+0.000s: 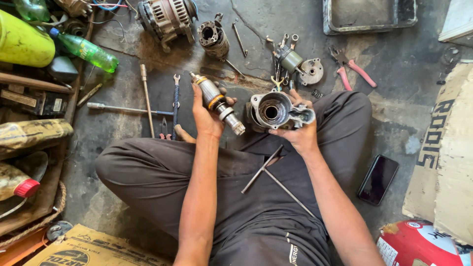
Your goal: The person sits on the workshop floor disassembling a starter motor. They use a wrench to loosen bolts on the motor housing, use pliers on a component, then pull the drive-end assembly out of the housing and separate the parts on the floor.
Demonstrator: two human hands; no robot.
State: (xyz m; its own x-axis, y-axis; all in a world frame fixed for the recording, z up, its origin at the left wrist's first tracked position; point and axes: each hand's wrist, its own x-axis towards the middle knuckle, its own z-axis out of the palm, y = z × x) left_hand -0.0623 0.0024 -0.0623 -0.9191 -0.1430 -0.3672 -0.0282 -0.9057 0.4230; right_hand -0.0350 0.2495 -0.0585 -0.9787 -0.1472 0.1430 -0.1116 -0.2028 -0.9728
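Left hand (207, 118) grip clamps armature (215, 101); right hand (298, 133) grips hollow metal housing (276, 111).

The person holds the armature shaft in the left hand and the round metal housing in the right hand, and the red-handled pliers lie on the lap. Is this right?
Not quite. The head view shows the red-handled pliers lying on the concrete floor, beyond the right knee. On the lap lies a T-shaped wrench. The left hand does hold the armature shaft, the right hand the round metal housing.
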